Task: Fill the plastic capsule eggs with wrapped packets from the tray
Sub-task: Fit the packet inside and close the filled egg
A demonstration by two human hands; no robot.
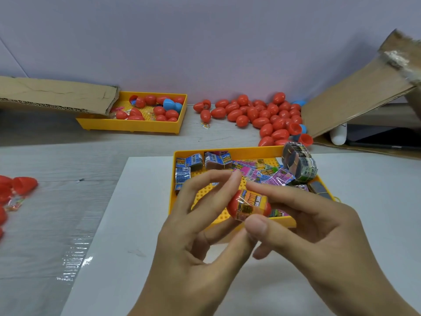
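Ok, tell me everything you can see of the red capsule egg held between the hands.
The red capsule egg is glossy plastic, lying roughly sideways above the near edge of the yellow tray. A clear-wrapped orange printed packet covers its middle; red shows on both sides of it. Whether the halves are joined cannot be told. The right hand pinches it, thumb below and forefinger above; the left hand curls round its left end.

A pale desk (45,156) carries a white board (127,224) with a yellow tray (227,149), a second tray (127,125), loose red eggs (262,115), and cardboard flaps (57,93).
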